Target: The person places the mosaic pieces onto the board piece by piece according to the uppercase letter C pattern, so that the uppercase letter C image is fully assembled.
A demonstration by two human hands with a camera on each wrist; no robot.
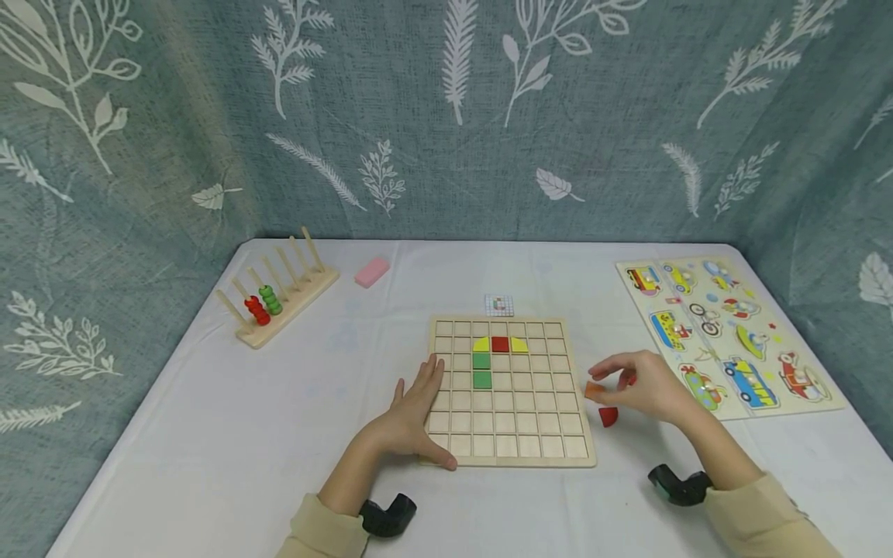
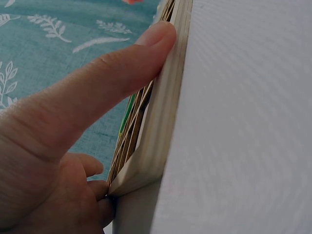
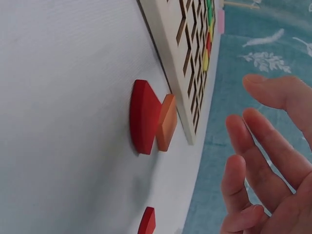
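A wooden grid board (image 1: 537,422) lies on the table. In its cells sit a red square (image 1: 500,344) between two yellow rounded-corner pieces, with green squares (image 1: 482,380) below the left one. My left hand (image 1: 408,415) rests along the board's left side, fingers spread; in the left wrist view the thumb (image 2: 122,68) lies on its edge. Right of the board, my right hand (image 1: 645,387) hovers with bent fingers over loose pieces. The right wrist view shows an orange piece (image 3: 167,124) and a rounded red piece (image 3: 145,117) on the table, apart from the fingers, plus another red piece (image 3: 147,222).
A small printed card (image 1: 498,305) lies behind the board. Back left are a peg stand (image 1: 293,302) with red and green beads and a pink block (image 1: 372,272). A picture puzzle board (image 1: 725,341) lies at right. Both wrists wear black devices (image 1: 680,486).
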